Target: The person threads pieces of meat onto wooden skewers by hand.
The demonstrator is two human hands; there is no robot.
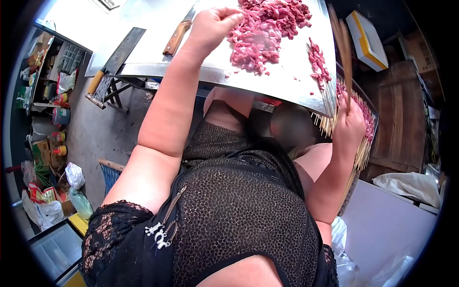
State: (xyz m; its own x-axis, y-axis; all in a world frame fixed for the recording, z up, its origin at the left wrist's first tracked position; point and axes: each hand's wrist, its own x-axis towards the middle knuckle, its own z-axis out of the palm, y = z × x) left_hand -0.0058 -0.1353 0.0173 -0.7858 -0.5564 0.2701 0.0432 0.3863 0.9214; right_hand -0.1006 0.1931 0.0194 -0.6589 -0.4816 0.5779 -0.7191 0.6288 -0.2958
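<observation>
Right of the wooden-handled knife point(178, 37), the left hand point(213, 28) has fingers bent nearly together at the edge of the meat pile point(260, 43) on the metal table point(282, 88), their hold unclear, while the right hand point(350, 125), half curled, is over the meat skewers point(369, 118), its grip hidden.

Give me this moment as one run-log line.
left hand: curled at edge of meat pile, grip unclear | right hand: gripping long wooden sticks | metal table: skewered meat beside pile, wooden-handled knife near left hand
</observation>
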